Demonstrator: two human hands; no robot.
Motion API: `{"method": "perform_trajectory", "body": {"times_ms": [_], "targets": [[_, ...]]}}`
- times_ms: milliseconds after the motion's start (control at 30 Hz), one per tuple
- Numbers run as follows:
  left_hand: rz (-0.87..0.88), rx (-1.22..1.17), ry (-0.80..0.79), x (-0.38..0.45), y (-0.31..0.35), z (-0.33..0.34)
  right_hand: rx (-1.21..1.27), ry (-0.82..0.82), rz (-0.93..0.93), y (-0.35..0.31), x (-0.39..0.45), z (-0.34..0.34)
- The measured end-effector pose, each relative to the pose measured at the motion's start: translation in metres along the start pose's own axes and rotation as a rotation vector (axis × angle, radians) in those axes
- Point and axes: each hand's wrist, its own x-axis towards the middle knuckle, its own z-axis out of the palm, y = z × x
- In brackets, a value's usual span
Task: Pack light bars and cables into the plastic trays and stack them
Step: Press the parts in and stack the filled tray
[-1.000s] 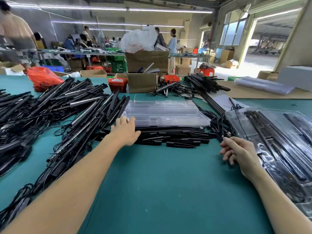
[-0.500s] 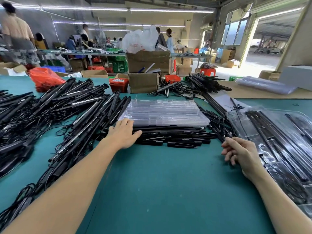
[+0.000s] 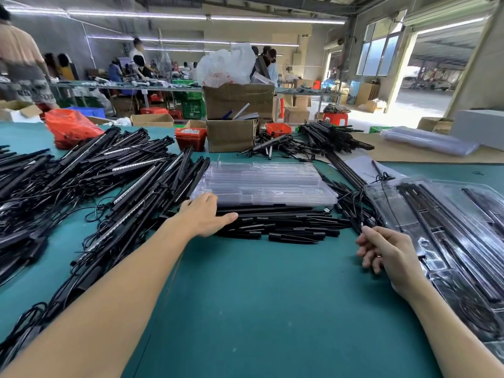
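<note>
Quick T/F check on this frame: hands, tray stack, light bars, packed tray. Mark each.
1. The left hand touches the near left corner of the clear tray stack. True.
2. The right hand lies flat and open on the table. False: its fingers are curled and pinch a thin black piece.
3. The loose light bars are piled left of the stack. True.
4. The packed tray on the right is empty. False: it holds black bars.

A factory packing hall (workers at benches (image 3: 122, 87), cartons (image 3: 238, 100), crates (image 3: 193, 107)).
</note>
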Motion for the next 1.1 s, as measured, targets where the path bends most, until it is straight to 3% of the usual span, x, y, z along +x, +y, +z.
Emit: {"method": "perform_trajectory", "body": {"times_ms": [167, 400, 767, 933, 1100], "targets": [[0.037, -0.145, 0.038, 0.003, -0.006, -0.01, -0.005, -0.003, -0.004, -0.001, 0.0, 0.0], [0.085, -0.254, 0.22, 0.003, -0.005, -0.01, -0.013, 0.002, -0.01, -0.001, -0.001, -0.001], [0.092, -0.183, 0.284, 0.002, 0.008, -0.016, 0.017, -0.001, 0.0, 0.001, 0.002, -0.002], [0.203, 0.058, 0.308, 0.0, 0.016, -0.022, 0.025, 0.001, -0.002, 0.002, 0.002, -0.002], [0.22, 0.147, 0.189, 0.0, 0.02, -0.035, 0.023, 0.0, -0.003, 0.002, 0.003, -0.002]]}}
